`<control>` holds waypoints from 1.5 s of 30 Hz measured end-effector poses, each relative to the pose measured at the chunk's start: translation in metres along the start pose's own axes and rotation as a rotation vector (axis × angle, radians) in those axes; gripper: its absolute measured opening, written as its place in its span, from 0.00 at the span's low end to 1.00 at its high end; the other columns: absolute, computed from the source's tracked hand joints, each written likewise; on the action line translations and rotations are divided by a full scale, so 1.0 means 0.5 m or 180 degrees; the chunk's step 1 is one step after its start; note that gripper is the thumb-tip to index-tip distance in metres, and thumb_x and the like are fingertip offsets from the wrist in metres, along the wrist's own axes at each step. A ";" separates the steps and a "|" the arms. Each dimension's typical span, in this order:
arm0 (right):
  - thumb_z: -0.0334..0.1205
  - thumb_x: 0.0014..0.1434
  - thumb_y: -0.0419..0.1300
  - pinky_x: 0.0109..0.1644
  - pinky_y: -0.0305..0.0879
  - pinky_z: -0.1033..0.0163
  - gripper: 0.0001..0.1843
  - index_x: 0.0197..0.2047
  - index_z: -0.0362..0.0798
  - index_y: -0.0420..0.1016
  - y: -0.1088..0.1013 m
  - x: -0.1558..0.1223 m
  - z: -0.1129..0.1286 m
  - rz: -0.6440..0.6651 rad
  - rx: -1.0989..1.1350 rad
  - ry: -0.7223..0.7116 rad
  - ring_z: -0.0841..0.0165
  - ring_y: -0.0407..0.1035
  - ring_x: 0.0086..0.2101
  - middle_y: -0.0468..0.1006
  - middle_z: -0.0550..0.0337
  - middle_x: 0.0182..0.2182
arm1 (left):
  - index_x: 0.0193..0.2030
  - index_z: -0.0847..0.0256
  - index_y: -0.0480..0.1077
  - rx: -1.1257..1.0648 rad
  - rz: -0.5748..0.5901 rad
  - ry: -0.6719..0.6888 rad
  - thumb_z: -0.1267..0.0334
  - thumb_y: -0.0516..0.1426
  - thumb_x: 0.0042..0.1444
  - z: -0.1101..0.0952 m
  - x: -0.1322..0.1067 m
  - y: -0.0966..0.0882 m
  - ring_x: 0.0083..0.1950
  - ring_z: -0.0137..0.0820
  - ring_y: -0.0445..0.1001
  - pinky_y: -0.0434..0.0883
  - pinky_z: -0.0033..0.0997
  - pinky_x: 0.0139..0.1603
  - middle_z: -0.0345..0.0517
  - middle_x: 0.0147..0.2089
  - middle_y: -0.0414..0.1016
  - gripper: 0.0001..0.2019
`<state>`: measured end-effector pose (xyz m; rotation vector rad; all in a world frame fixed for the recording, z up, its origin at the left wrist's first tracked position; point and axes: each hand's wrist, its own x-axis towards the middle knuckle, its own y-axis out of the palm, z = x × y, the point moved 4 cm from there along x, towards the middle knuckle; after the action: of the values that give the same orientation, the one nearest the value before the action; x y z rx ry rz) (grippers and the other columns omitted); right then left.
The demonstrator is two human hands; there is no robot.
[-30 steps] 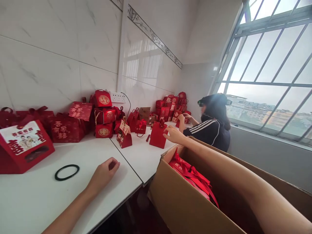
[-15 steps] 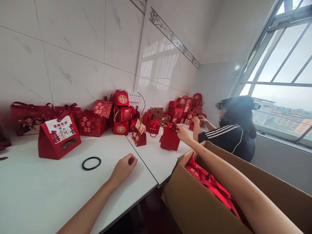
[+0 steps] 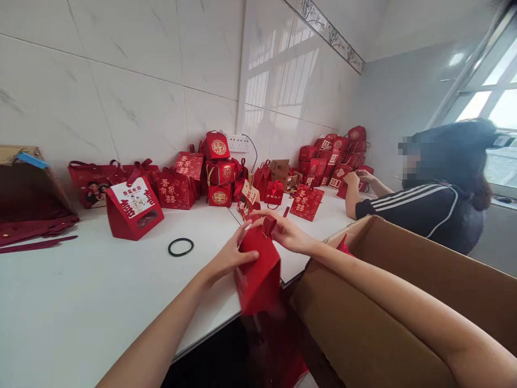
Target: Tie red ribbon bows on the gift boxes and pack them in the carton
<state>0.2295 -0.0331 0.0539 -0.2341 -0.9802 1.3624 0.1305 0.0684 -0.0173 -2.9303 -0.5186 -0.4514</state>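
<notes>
A red paper gift box is held up between my two hands, over the front edge of the white table. My left hand grips its left side, thumb across the face. At the top, my right hand pinches the box near its ribbon loop. The box's lower end is blurred. Just behind stands a small box with a cream printed flap. Beyond my right hand is a red box with gold lettering.
A large open cardboard box stands at the right, under my right forearm. A black ring and a red box with a white label are on the table. Red boxes line the wall. A co-worker handles boxes at the far right.
My right hand has brought the red gift box toward me, to the table's front edge. My left hand has risen off the table and taken hold of it. The view has swung slightly left.
</notes>
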 end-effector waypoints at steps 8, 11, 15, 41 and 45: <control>0.61 0.61 0.42 0.47 0.66 0.55 0.30 0.36 0.45 0.72 -0.015 -0.019 -0.065 -0.1295 0.0999 0.0961 0.65 0.70 0.39 0.75 0.53 0.36 | 0.44 0.60 0.62 0.0730 -0.1863 -0.0148 0.50 0.62 0.44 0.007 -0.023 -0.001 0.40 0.36 0.74 0.72 0.37 0.42 0.47 0.42 0.73 0.24; 0.53 0.61 0.49 0.44 0.66 0.59 0.19 0.38 0.47 0.71 -0.019 -0.019 -0.056 -0.1309 0.0319 0.0712 0.67 0.69 0.38 0.75 0.56 0.35 | 0.43 0.59 0.59 0.0744 -0.1927 -0.0079 0.51 0.59 0.48 0.018 -0.025 0.004 0.39 0.34 0.74 0.72 0.36 0.41 0.47 0.41 0.72 0.21; 0.39 0.58 0.52 0.39 0.65 0.62 0.08 0.41 0.48 0.67 -0.009 -0.019 -0.033 -0.1037 -0.0384 0.0417 0.68 0.69 0.35 0.75 0.57 0.36 | 0.44 0.59 0.59 0.0376 -0.1360 0.0199 0.51 0.53 0.54 0.007 -0.025 0.012 0.41 0.33 0.73 0.72 0.34 0.42 0.47 0.42 0.71 0.16; 0.38 0.56 0.52 0.27 0.54 0.69 0.04 0.30 0.48 0.62 -0.008 -0.011 -0.016 -0.1089 -0.0672 0.0348 0.75 0.55 0.22 0.64 0.67 0.22 | 0.37 0.58 0.65 0.1826 -0.1288 0.1861 0.64 0.52 0.59 -0.117 0.034 0.002 0.36 0.24 0.73 0.71 0.22 0.36 0.39 0.35 0.73 0.02; 0.36 0.56 0.52 0.28 0.55 0.68 0.04 0.30 0.48 0.62 -0.010 -0.013 -0.009 -0.1134 -0.0725 0.0264 0.75 0.56 0.23 0.65 0.65 0.24 | 0.38 0.59 0.70 0.2046 -0.1140 0.2065 0.68 0.50 0.59 -0.124 0.027 0.007 0.41 0.27 0.72 0.71 0.26 0.42 0.43 0.38 0.73 0.07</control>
<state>0.2365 -0.0384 0.0516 -0.2704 -1.0510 0.9108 0.1273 0.0580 0.0455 -1.9366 -0.8773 -1.0005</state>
